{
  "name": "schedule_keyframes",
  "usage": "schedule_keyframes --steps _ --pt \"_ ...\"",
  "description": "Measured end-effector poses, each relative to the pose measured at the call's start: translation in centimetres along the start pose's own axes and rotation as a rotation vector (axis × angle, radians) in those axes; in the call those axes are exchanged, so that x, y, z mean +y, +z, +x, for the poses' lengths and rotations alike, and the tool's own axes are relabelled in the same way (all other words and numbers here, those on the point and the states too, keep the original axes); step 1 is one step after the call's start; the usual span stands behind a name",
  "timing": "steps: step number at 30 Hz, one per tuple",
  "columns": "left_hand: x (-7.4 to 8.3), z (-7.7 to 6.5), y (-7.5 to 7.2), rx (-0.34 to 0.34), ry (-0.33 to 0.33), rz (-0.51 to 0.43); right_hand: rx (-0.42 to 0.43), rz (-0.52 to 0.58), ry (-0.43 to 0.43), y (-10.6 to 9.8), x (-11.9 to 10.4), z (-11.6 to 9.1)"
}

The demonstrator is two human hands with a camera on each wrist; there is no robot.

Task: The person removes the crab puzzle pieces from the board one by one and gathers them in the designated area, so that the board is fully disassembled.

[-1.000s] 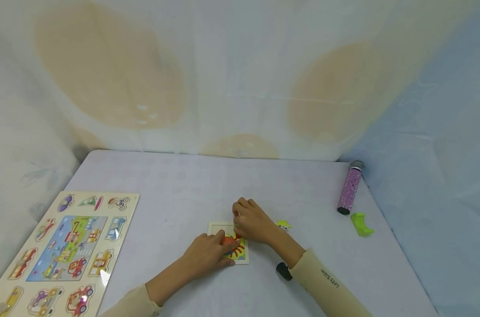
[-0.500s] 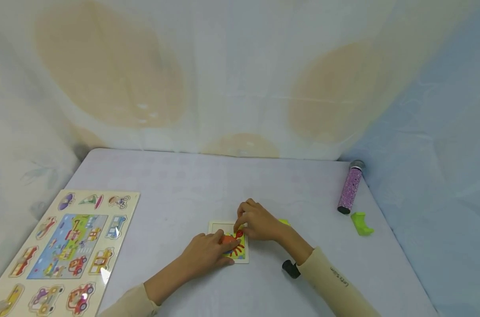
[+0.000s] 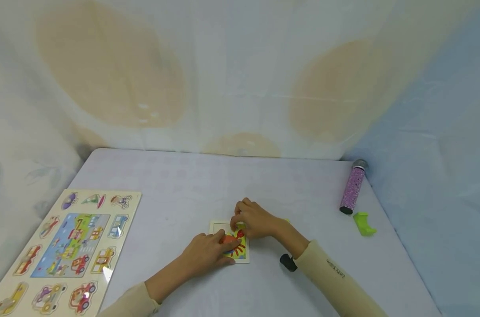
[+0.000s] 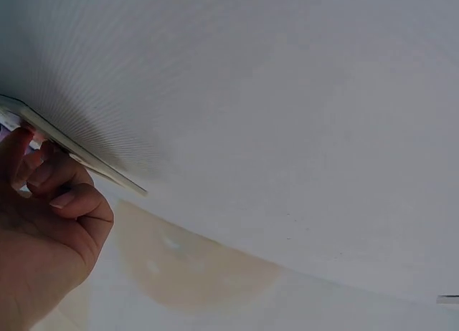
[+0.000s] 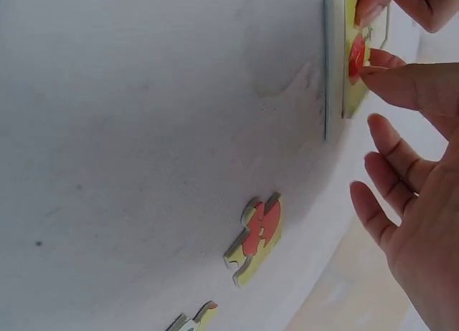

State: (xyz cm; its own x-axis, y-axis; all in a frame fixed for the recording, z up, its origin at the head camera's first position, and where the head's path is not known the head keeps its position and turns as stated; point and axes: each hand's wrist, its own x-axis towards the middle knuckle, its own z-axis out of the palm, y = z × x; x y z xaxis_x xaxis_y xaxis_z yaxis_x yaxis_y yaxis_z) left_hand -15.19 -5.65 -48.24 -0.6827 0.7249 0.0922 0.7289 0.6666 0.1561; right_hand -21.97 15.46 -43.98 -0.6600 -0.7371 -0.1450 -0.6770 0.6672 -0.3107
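Observation:
A small framed jigsaw puzzle (image 3: pixel 244 259) with a red crab picture lies at the middle front of the table. My left hand (image 3: pixel 205 254) rests on its left side, the index finger laid straight across the crab and the thumb by the near edge. My right hand (image 3: pixel 257 221) is over the upper right part. In the right wrist view, its thumb and forefinger pinch a yellow puzzle piece (image 5: pixel 356 59) with a red claw, at the puzzle surface; the other fingers are loosely bent. Whether the piece is seated is hidden by the fingers.
A red-and-yellow loose piece (image 5: pixel 259 238) and a partly visible piece (image 5: pixel 192 322) lie on the table. A large vehicle puzzle board (image 3: pixel 121 264) is at the left. At right are a purple glitter microphone (image 3: pixel 352 188) and a green curved piece (image 3: pixel 364 224). A black object (image 3: pixel 288 263) is beside the right cuff.
My right fingers have shifted slightly over the puzzle, and more of the red claw shows. The right forearm has moved a little right and now covers most of the loose piece behind it. The left hand stays put.

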Motion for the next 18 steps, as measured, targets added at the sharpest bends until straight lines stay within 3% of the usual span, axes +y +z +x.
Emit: schedule_keyframes --steps 10,18 --pt "-0.1 0.0 0.1 -0.017 -0.010 -0.031 0.003 0.145 0.053 0.0 0.7 0.5" --pt "-0.1 -0.1 0.2 -0.004 -0.006 -0.053 0.053 0.117 0.091 0.1 1.4 -0.6"
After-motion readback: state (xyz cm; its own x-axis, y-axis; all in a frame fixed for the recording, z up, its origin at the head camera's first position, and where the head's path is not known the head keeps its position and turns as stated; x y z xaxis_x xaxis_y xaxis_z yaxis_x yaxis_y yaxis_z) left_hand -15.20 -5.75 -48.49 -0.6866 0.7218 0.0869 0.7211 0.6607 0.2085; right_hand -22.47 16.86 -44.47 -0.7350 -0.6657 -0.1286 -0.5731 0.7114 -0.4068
